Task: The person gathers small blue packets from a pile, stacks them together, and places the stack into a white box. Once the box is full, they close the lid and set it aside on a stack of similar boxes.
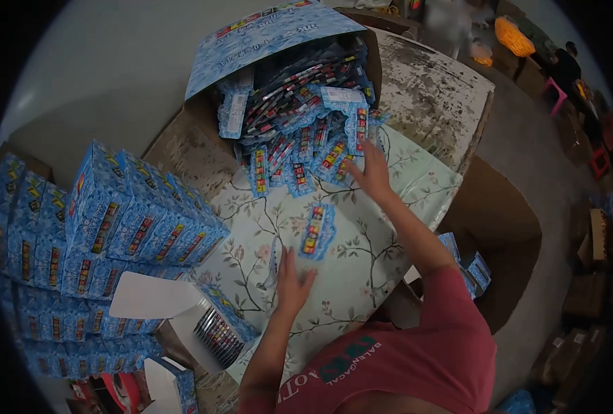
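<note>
My left hand (293, 284) is low over the flowered tablecloth (348, 276), fingers stretched and thumb apart. A thin blue packet (273, 263), seen nearly edge-on, is beside its fingers. Just ahead and to the right of that hand, a single blue packet (317, 231) with a colourful strip lies flat. My right hand (373, 174) reaches forward with its fingers spread, fingertips at the right edge of a heap of similar packets (303, 153). The heap spills from a large blue-printed carton (272, 38) tipped toward me.
Blue display boxes (130, 214) are stacked at the left. An opened white-lidded box (216, 334) holds a row of packets near my left forearm. At the right stands a large brown carton (503, 228) with blue packets inside. A person (566, 69) is in the far background.
</note>
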Motion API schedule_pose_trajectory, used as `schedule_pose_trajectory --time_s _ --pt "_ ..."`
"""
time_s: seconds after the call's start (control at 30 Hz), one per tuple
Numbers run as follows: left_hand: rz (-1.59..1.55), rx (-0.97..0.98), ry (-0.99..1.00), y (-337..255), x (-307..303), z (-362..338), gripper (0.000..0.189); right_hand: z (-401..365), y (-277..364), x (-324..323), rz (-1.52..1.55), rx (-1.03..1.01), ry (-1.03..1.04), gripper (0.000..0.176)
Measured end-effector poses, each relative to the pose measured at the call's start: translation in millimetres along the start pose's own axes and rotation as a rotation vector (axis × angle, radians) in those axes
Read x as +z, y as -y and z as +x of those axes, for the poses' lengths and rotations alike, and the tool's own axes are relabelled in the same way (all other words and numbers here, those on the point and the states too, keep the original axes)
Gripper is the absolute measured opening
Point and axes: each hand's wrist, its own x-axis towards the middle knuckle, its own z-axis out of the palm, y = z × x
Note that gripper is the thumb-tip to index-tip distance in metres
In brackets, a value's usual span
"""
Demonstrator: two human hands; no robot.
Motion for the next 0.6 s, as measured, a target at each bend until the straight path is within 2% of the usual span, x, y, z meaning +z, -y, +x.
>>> schedule_pose_trajectory --time_s 0.03,0.1,0.13,0.23,0.3,0.33,0.47,0.53,0.6 --pt "0.011 0.001 -0.007 -3 13 7 0.067 36 -10 5 -0.092 0.0 -0.109 0.075" --pt "0.301 0.024 0.119 -8 31 25 0.077 88 -29 19 -0.304 0.072 -0.087 0.096" --pt "0.312 0.026 0.105 -9 36 29 0.077 102 -33 26 -0.291 0.063 -0.095 0.096" --pt "0.433 0.061 0.108 -3 44 30 0.071 145 -33 34 -0.258 0.252 0.181 0.11" --pt "0.421 0.065 0.059 2 48 30 0.067 152 -40 39 -0.247 0.265 0.198 0.105" --pt "0.407 0.064 0.051 3 48 30 0.063 150 -49 42 -0.215 0.178 0.117 0.094" --pt "0.373 0.079 0.002 13 50 30 0.056 115 -51 51 -0.266 0.053 0.116 0.084" --pt "0.334 0.096 -0.069 12 52 29 0.053 76 -30 43 -0.107 -0.021 0.224 0.076" --pt "0.334 0.104 -0.059 14 52 30 0.052 29 -1 31 -0.169 -0.014 0.466 0.08"
